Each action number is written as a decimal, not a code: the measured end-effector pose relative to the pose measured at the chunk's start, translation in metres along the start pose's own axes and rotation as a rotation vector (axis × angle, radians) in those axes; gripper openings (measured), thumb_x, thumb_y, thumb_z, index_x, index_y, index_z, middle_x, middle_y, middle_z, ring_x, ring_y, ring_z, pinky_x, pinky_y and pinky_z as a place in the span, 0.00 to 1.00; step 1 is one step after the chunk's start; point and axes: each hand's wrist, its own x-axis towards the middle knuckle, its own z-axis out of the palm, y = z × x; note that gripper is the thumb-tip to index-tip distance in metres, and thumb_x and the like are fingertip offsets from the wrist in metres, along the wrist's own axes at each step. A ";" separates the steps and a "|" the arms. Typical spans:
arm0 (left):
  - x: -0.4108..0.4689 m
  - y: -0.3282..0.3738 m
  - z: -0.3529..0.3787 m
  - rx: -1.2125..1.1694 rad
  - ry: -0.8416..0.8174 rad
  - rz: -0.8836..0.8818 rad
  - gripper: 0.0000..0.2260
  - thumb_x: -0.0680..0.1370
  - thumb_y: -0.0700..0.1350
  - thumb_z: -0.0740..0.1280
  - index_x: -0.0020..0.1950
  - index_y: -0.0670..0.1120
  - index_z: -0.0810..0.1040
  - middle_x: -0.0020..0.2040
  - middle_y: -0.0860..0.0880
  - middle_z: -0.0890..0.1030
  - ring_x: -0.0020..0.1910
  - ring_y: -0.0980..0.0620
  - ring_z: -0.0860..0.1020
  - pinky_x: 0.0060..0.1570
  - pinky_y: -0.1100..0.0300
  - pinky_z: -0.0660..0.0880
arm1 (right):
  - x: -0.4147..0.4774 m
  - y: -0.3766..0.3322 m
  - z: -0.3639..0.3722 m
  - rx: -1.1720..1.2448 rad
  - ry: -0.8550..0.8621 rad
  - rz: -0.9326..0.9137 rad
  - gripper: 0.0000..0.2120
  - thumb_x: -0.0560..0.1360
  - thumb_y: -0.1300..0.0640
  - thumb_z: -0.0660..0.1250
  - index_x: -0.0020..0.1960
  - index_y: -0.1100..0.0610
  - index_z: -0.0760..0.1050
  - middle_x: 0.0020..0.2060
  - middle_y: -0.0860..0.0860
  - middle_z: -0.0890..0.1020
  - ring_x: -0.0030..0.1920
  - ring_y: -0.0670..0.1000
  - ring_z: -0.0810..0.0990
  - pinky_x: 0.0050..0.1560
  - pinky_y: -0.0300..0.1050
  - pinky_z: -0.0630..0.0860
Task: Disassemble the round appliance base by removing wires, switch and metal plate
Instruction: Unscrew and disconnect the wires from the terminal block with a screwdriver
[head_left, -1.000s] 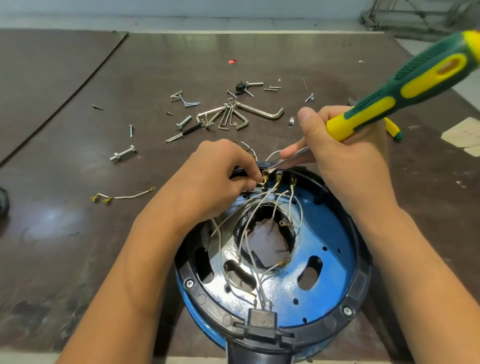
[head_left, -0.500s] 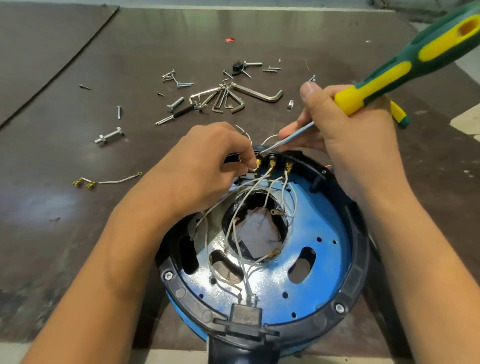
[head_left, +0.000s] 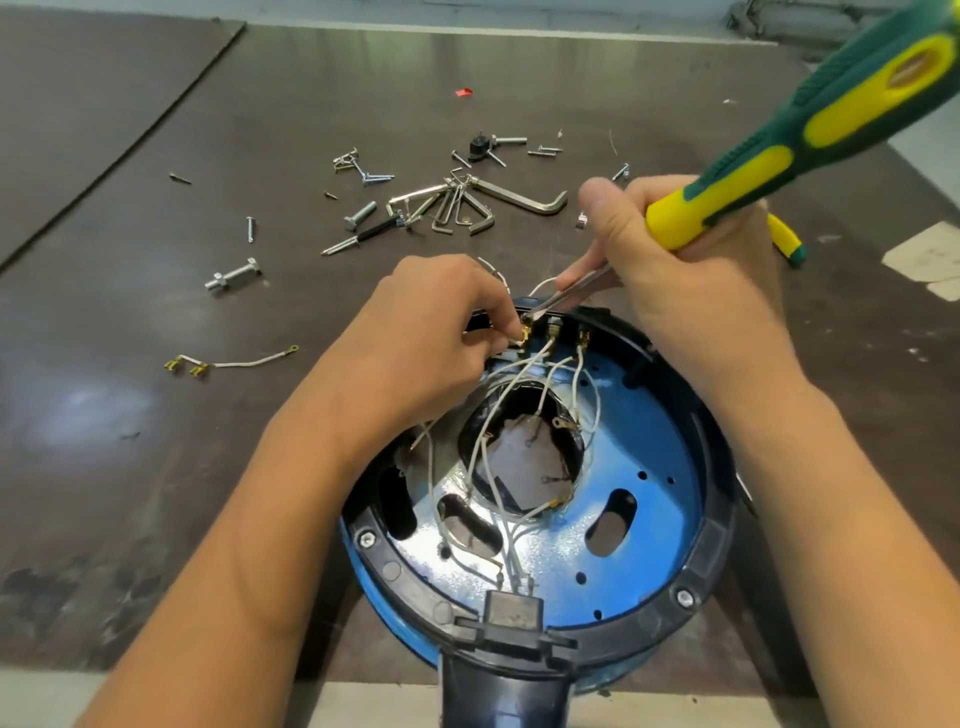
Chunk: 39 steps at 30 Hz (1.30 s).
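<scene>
Terminals are the business of the moment: a row of brass connectors (head_left: 553, 332) along the far rim of the round appliance base (head_left: 711, 519), where the white wires (head_left: 519, 384) end. The left hand (head_left: 431, 332) reaches over that rim and its fingers (head_left: 493, 312) pinch the leftmost connector (head_left: 524, 335), I would say to steady it and tug while the tool levers it free.

The right hand (head_left: 691, 291) is wrapped round the screwdriver (head_left: 810, 135) low down, at the yellow end of the handle, with one finger laid forward along the steel shaft. It looks like a hold chosen for fine control rather than force. The tip meets that same connector just beside the left fingertips, so tool, fingers and terminal all come together at one spot.

The base sits open side up at the near edge of the desk (head_left: 156, 467), with the blue metal plate (head_left: 649, 441) in place inside its black ring. I take the black block under the left fingers to be the switch (head_left: 480, 323), though it is mostly hidden. The other two connectors stand just to the right, wires attached.

One loose wire (head_left: 244, 361) lies on the desk well to the left. Hex keys (head_left: 467, 208) and bolts (head_left: 234, 275) are scattered farther back, clear of the work.
</scene>
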 end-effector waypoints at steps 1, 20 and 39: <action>0.000 0.000 0.000 -0.004 0.000 -0.004 0.08 0.77 0.40 0.73 0.47 0.54 0.86 0.54 0.54 0.83 0.54 0.53 0.80 0.59 0.54 0.76 | 0.002 0.002 0.000 0.042 0.024 0.054 0.19 0.82 0.53 0.70 0.33 0.56 0.77 0.30 0.54 0.85 0.35 0.57 0.87 0.44 0.58 0.86; 0.001 -0.003 0.001 0.011 -0.017 0.010 0.07 0.77 0.42 0.72 0.46 0.55 0.84 0.55 0.56 0.81 0.55 0.52 0.79 0.57 0.54 0.75 | 0.045 0.018 0.007 0.208 -0.046 0.318 0.18 0.82 0.53 0.70 0.36 0.58 0.72 0.24 0.55 0.80 0.29 0.60 0.85 0.32 0.52 0.82; 0.001 -0.002 0.001 0.017 -0.013 0.017 0.08 0.77 0.41 0.72 0.46 0.55 0.84 0.54 0.57 0.81 0.55 0.55 0.78 0.58 0.55 0.74 | 0.038 0.009 0.011 0.161 -0.090 0.000 0.20 0.83 0.54 0.69 0.34 0.55 0.68 0.25 0.58 0.75 0.27 0.56 0.84 0.27 0.44 0.78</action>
